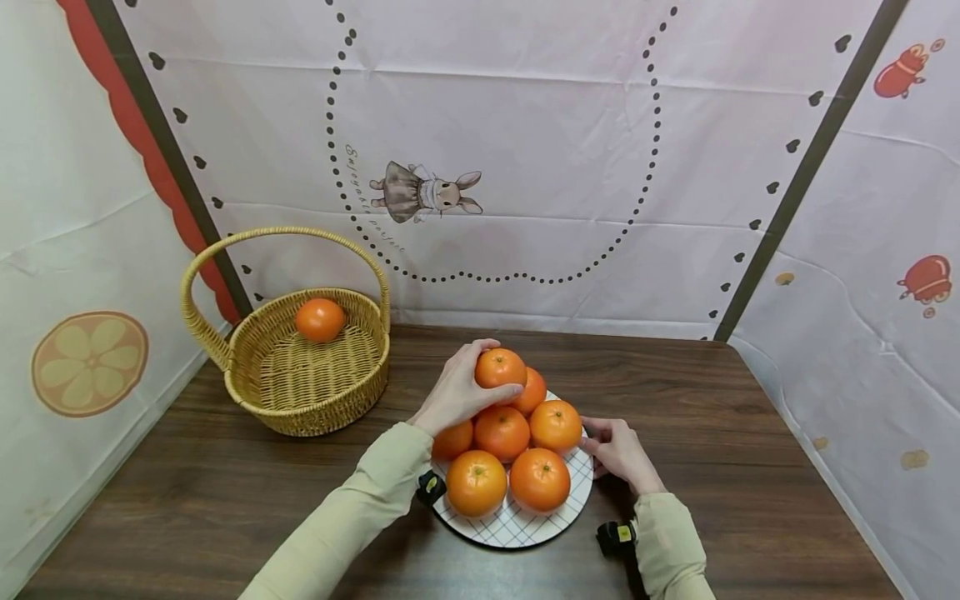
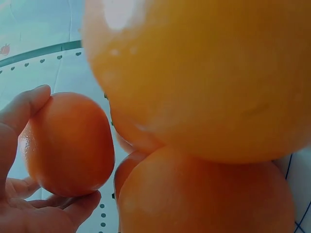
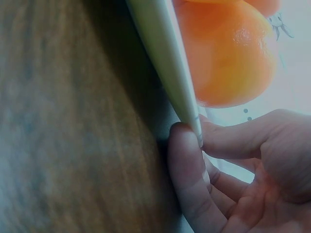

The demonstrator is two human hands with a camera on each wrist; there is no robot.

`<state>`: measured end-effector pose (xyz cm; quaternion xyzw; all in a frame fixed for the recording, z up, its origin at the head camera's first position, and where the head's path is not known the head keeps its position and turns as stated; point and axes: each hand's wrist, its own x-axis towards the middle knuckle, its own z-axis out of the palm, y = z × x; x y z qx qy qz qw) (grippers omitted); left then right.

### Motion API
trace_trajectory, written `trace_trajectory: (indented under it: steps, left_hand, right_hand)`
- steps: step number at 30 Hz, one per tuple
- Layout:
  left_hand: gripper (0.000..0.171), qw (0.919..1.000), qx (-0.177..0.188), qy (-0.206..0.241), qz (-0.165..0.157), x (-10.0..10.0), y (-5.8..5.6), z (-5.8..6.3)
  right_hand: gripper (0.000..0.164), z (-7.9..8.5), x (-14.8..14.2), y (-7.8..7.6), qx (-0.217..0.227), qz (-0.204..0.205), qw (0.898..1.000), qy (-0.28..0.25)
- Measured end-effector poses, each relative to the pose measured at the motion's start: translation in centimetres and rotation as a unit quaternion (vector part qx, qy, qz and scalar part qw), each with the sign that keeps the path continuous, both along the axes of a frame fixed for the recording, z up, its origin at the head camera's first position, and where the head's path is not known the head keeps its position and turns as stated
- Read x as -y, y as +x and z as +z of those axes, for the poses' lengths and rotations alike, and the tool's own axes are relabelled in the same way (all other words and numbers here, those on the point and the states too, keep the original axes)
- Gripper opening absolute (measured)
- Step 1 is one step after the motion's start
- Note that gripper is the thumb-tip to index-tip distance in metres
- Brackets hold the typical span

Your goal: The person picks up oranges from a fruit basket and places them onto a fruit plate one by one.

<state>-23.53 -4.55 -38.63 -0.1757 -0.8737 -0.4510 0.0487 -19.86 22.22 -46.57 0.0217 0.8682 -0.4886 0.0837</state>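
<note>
My left hand (image 1: 459,390) grips an orange (image 1: 500,367) between thumb and fingers, over the back of the plate. In the left wrist view this held orange (image 2: 70,145) stands apart from the nearer fruit. Several more oranges (image 1: 540,480) sit on a round white plate (image 1: 501,532) with a dark grid pattern; one at the left is partly hidden by my left wrist. At the plate's right edge, my right hand (image 1: 619,452) pinches the rim. The right wrist view shows its thumb and fingers on either side of the plate's rim (image 3: 170,73).
A yellow woven basket (image 1: 315,421) with a tall arched handle stands at the back left, with a single orange (image 1: 321,320) inside by its far wall. The dark wooden table (image 1: 705,417) meets printed cloth walls (image 1: 540,150) at the back and sides.
</note>
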Motion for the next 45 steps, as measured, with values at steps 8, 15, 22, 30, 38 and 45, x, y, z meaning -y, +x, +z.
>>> trace_trajectory:
  steps: [8, 15, 22, 30, 38, 45]
  left_hand:
    - [0.068, 0.9999, 0.0, -0.007, -0.009, -0.25, 0.04, -0.22]
    - [0.068, 0.9999, 0.003, -0.004, -0.01, -0.4, 0.05, -0.3]
    - [0.068, 0.9998, 0.016, -0.008, -0.013, -0.55, 0.06, -0.22]
    - [0.07, 0.9994, 0.029, -0.017, -0.009, -0.76, -0.1, -0.21]
    - [0.072, 0.999, 0.039, -0.019, -0.004, -0.82, -0.16, -0.17]
    - [0.072, 0.9992, 0.036, -0.017, -0.008, -0.79, -0.19, -0.21]
  right_hand:
    - [0.044, 0.01, 0.01, -0.02, -0.001, -0.001, 1.0, 0.0]
    - [0.044, -0.01, -0.02, -0.03, -0.001, 0.001, 1.0, -0.002]
    - [0.044, -0.03, -0.08, -0.03, -0.001, 0.003, 1.0, -0.003]
    - [0.043, -0.02, -0.09, -0.02, -0.004, 0.005, 1.0, -0.003]
    - [0.043, 0.08, 0.03, 0.08, -0.004, 0.006, 1.0, 0.004]
    - [0.043, 0.07, 0.02, 0.11, -0.005, 0.006, 1.0, 0.003]
